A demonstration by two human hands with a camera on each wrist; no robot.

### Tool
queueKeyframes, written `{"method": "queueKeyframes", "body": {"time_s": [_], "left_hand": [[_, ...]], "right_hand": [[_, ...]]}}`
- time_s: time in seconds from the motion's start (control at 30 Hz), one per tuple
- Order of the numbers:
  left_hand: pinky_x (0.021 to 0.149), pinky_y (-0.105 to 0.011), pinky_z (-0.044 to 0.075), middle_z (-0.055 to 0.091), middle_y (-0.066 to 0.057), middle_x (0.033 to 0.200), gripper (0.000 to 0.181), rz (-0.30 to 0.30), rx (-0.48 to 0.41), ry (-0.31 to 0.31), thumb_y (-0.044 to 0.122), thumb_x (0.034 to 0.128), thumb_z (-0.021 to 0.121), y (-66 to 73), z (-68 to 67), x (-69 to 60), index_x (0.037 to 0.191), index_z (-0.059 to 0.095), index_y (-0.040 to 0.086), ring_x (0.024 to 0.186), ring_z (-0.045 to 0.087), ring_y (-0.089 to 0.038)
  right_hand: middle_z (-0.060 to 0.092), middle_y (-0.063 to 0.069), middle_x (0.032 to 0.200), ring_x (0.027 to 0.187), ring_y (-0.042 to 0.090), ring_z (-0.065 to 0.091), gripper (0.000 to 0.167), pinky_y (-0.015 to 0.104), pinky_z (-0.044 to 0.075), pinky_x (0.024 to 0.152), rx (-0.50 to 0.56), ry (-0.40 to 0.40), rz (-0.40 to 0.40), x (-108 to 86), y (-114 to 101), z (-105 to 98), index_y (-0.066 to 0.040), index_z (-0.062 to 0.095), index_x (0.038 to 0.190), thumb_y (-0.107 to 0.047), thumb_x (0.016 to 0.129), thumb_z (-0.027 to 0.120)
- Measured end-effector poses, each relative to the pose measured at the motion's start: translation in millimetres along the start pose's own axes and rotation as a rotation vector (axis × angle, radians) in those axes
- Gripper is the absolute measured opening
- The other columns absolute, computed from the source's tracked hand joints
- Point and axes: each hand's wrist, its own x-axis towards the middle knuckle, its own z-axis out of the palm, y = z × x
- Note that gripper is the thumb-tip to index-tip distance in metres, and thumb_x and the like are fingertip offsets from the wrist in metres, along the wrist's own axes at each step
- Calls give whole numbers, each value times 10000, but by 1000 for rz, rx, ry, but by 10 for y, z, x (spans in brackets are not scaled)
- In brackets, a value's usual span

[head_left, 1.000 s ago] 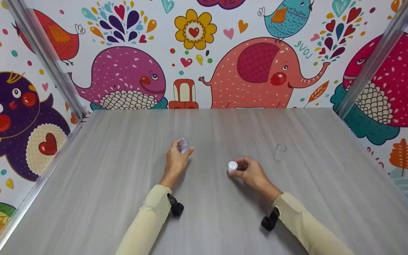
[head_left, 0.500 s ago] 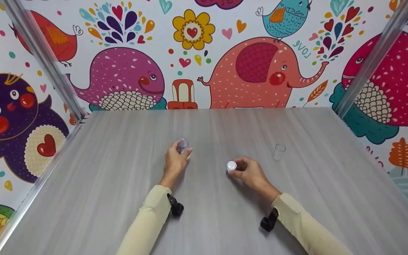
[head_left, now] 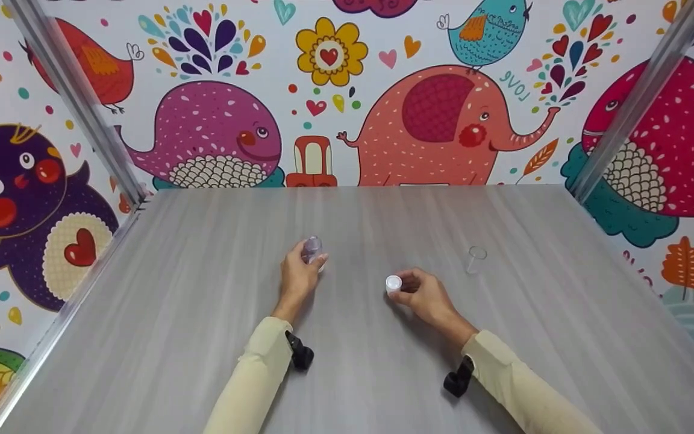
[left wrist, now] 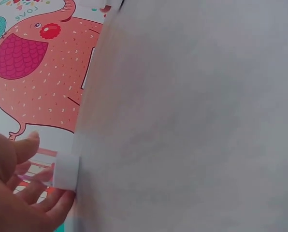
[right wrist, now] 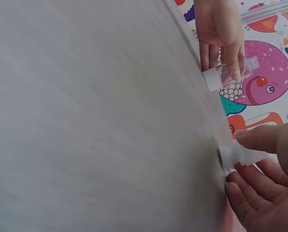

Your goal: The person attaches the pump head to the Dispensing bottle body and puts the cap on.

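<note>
In the head view my left hand [head_left: 300, 274] grips a small clear bottle [head_left: 314, 246] on the grey table. Its threaded neck [right wrist: 253, 63] and white base [right wrist: 212, 79] show in the right wrist view, the base down at the tabletop. The left wrist view shows the thumb and fingers around the bottle, with the white base [left wrist: 66, 171] beyond them. To the right, my right hand [head_left: 431, 295] pinches a small white piece with a round top [head_left: 393, 283] between thumb and fingers. In the right wrist view this white piece [right wrist: 238, 153] is close to the tabletop, its lower end blurred.
A clear, cup-like piece [head_left: 476, 260] stands on the table [head_left: 347, 374] to the right of and behind my right hand. Walls with cartoon animals [head_left: 431, 132] rise behind and at both sides, with metal posts [head_left: 636, 102] at the corners.
The white piece in my right hand has shifted very slightly left. My left hand keeps its grip on the bottle, nearly still.
</note>
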Motion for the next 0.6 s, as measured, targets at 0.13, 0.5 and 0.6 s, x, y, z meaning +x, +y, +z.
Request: {"method": "queueKeyframes", "body": {"time_s": [0.13,0.5,0.6], "left_hand": [[1025,-474,490,649,-266,1281,481,-38,-6,-24,104,905,720,37,5,6,1339,571,-39,1206,627,-387],[1034,-464,488,654,-254,1284,486,-48,-5,-16,87,894,728,28,5,21,1342,579,-26,1215,626,-379],[1037,-465,485,651,-250,1293,498,-46,-3,-17,91,893,730,19,6,20,1352,572,-23,1220,624,-377]], "right_hand": [[741,189,1039,978,311,710,325,399,562,864,13,6,-4,7,-3,-16,25,681,1072,20,769,801],[743,161,1052,989,300,706,327,405,556,890,20,11,-46,72,-134,20,1,686,1084,-6,780,806],[746,145,1047,989,289,705,325,392,554,883,21,8,-37,72,-165,29,-15,689,1082,0,778,806]]}}
